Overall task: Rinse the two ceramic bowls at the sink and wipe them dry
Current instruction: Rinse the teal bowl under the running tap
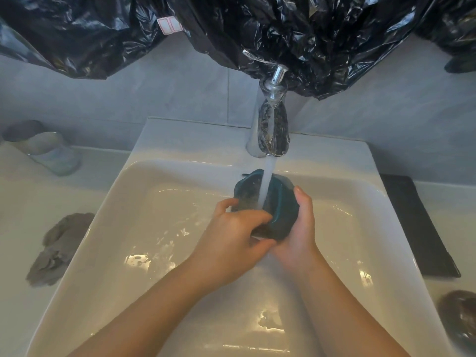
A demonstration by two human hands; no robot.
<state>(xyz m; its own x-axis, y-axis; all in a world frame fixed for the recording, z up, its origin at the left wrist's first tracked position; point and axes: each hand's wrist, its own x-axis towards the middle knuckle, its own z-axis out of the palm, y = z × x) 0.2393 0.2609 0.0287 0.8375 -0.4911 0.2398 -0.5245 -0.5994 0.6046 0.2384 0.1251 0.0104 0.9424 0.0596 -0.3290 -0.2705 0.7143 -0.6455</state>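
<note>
A dark teal ceramic bowl (pixel 280 202) is tilted under the running water (pixel 266 181) from the chrome tap (pixel 273 119), over the white sink (pixel 144 202). My right hand (pixel 301 233) grips the bowl from the right, thumb up along its rim. My left hand (pixel 231 240) holds the near rim, fingers curled over the edge into the bowl. A second dark bowl (pixel 461 315) sits on the counter at the far right, partly cut off by the frame.
A grey cloth (pixel 56 248) lies crumpled on the counter left of the sink. A pale cup (pixel 49 150) lies at the back left. A black tray (pixel 417 225) is to the right of the sink. Black plastic sheeting (pixel 257 29) hangs above.
</note>
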